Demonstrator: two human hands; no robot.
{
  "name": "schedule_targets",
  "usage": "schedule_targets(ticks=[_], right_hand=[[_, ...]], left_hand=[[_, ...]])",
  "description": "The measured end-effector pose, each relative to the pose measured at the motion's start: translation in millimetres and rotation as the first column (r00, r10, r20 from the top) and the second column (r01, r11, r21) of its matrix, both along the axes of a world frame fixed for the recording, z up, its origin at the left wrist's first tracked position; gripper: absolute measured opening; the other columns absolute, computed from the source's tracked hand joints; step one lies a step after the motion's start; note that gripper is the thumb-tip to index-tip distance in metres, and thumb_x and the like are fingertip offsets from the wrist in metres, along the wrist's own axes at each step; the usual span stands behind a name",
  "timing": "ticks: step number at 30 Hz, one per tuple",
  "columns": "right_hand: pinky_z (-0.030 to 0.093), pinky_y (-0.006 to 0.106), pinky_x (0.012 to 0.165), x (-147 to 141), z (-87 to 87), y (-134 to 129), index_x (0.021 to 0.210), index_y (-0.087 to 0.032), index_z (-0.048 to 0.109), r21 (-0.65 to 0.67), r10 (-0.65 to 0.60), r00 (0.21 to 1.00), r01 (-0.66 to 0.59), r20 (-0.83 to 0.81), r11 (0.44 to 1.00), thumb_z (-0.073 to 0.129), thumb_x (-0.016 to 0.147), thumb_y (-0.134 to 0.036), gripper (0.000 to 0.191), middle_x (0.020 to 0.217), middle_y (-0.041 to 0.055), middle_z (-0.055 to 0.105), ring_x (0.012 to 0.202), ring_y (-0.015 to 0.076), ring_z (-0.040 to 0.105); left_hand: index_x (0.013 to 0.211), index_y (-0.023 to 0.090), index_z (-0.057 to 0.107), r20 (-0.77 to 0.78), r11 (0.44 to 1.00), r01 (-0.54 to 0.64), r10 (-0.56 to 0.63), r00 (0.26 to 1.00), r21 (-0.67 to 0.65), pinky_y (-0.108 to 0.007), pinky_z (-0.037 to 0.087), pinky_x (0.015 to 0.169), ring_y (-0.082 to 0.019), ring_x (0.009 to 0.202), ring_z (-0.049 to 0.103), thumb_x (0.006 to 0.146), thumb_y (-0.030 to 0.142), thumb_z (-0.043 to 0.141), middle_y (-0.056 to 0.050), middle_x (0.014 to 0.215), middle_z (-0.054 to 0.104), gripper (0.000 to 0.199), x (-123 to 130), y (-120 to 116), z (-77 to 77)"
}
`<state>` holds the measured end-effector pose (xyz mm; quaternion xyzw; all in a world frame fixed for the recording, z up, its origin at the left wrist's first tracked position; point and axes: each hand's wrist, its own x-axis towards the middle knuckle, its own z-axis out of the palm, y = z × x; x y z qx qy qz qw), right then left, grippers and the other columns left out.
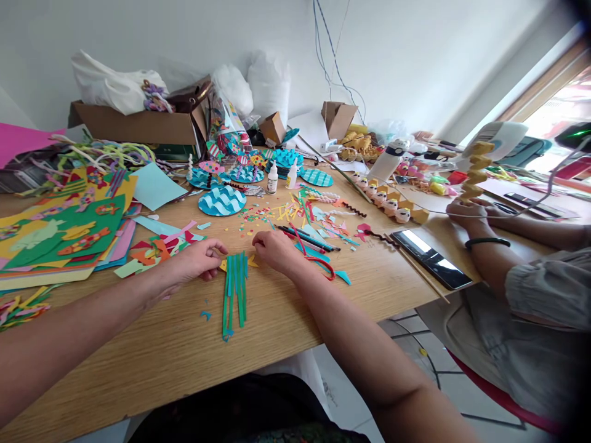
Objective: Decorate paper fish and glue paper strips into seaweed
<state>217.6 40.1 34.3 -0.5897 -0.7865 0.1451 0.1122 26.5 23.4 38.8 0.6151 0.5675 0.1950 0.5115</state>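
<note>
Several green and blue-green paper strips (237,280) lie lengthwise on the table in front of me, over a yellow paper fish shape (252,261) whose ends stick out at both sides. My left hand (206,258) is beside the strips' upper left, its fingers loosely bent and apart, holding nothing visible. At the upper right, my right hand (273,251) rests by the yellow tail with its fingers curled together; whether anything is between the fingertips is hidden. Small blue paper scraps (205,315) lie to the left of the strips.
Dark pens (314,240) and a red pipe cleaner (323,264) lie right of my hand. Glue bottles (272,178) stand behind, near blue wavy paper discs (222,201). Coloured sheets (60,234) pile up left. A co-worker's hands (468,212) hold a yellow spiral piece at right, beyond a phone (431,258).
</note>
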Motion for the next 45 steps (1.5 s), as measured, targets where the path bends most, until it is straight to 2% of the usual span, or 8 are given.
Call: schedule_targets(ticks=[20, 28, 31, 34, 37, 40, 42, 45], right_hand=[[0.039, 0.023, 0.071, 1.6, -1.7, 1.6, 0.091, -0.020, 0.066, -0.001, 0.005, 1.000, -0.005, -0.004, 1.000, 0.039, 0.077, -0.018, 0.030, 0.092, 0.0061, 0.068, 0.086, 0.0173, 0.059], [0.039, 0.024, 0.073, 3.0, -2.9, 3.1, 0.088, -0.018, 0.067, 0.009, -0.001, 0.999, 0.001, -0.037, 1.000, 0.040, 0.077, -0.017, 0.029, 0.091, 0.0070, 0.068, 0.086, 0.0170, 0.059], [0.040, 0.024, 0.072, 3.7, -1.7, 4.3, 0.084, -0.016, 0.067, -0.004, -0.011, 0.988, 0.011, -0.156, 1.000, 0.043, 0.074, -0.015, 0.026, 0.085, 0.0068, 0.068, 0.082, 0.0168, 0.059], [0.042, 0.021, 0.067, 2.3, -0.2, 3.5, 0.080, -0.015, 0.065, -0.197, -0.096, 0.862, -0.005, -0.498, 0.980, 0.044, 0.075, -0.015, 0.021, 0.077, 0.0042, 0.066, 0.073, 0.0129, 0.059], [0.043, 0.020, 0.063, -1.6, 0.5, 0.4, 0.075, -0.015, 0.061, -0.421, -0.285, 0.522, -0.160, -0.804, 0.893, 0.045, 0.081, -0.026, 0.020, 0.072, 0.0012, 0.061, 0.063, 0.0083, 0.056], [0.044, 0.022, 0.063, -4.6, 2.0, -3.1, 0.073, -0.016, 0.058, -0.516, -0.454, 0.244, -0.393, -0.857, 0.761, 0.046, 0.081, -0.043, 0.031, 0.064, -0.0014, 0.056, 0.057, 0.0073, 0.053], [0.045, 0.024, 0.065, -4.6, 3.7, -5.2, 0.074, -0.017, 0.058, -0.515, -0.507, 0.173, -0.522, -0.845, 0.680, 0.049, 0.078, -0.050, 0.034, 0.057, -0.0031, 0.052, 0.058, 0.0090, 0.054], [0.045, 0.023, 0.065, -2.7, 5.8, -7.6, 0.079, -0.018, 0.059, -0.457, -0.459, 0.159, -0.593, -0.874, 0.663, 0.063, 0.069, -0.042, 0.027, 0.063, -0.0033, 0.055, 0.066, 0.0105, 0.058]], left_hand=[[0.089, 0.019, 0.052, 0.086, 0.997, -0.010, 0.003, 0.996, 0.079, -0.024, 0.040, 0.050, -0.013, 0.057, 0.051, 0.064, 0.031, 0.055, 0.002, 0.065, 0.052, 0.028, 5.0, -8.1, 3.9], [0.085, 0.019, 0.054, 0.081, 0.988, 0.014, -0.026, 0.996, 0.152, -0.025, 0.042, 0.054, -0.014, 0.062, 0.052, 0.064, 0.031, 0.057, 0.001, 0.066, 0.055, 0.025, 15.6, -8.7, 21.2], [0.088, 0.020, 0.056, 0.115, 0.980, 0.019, -0.042, 0.993, 0.197, -0.026, 0.043, 0.058, -0.015, 0.067, 0.053, 0.066, 0.031, 0.056, 0.000, 0.072, 0.058, 0.025, 14.3, -9.6, 27.5], [0.092, 0.021, 0.056, 0.171, 0.969, -0.018, -0.025, 0.985, 0.246, -0.026, 0.044, 0.063, -0.017, 0.076, 0.054, 0.067, 0.031, 0.058, -0.001, 0.081, 0.059, 0.027, 9.2, -12.6, 33.4], [0.093, 0.022, 0.058, 0.222, 0.961, -0.055, -0.007, 0.975, 0.270, -0.027, 0.045, 0.065, -0.017, 0.077, 0.055, 0.065, 0.031, 0.060, 0.000, 0.081, 0.060, 0.029, 3.3, -17.4, 41.0], [0.092, 0.023, 0.058, 0.298, 0.966, -0.105, 0.031, 0.954, 0.237, -0.026, 0.046, 0.061, -0.018, 0.074, 0.056, 0.062, 0.031, 0.064, 0.000, 0.079, 0.060, 0.031, -1.7, -21.4, 46.9], [0.091, 0.024, 0.058, 0.343, 0.970, -0.136, 0.060, 0.937, 0.203, -0.026, 0.046, 0.058, -0.018, 0.073, 0.056, 0.060, 0.031, 0.066, 0.000, 0.080, 0.060, 0.032, -4.6, -22.4, 47.8], [0.090, 0.023, 0.058, 0.384, 0.972, -0.152, 0.074, 0.920, 0.177, -0.025, 0.047, 0.061, -0.017, 0.074, 0.057, 0.061, 0.031, 0.066, 0.000, 0.081, 0.061, 0.032, -8.2, -21.5, 44.9]])
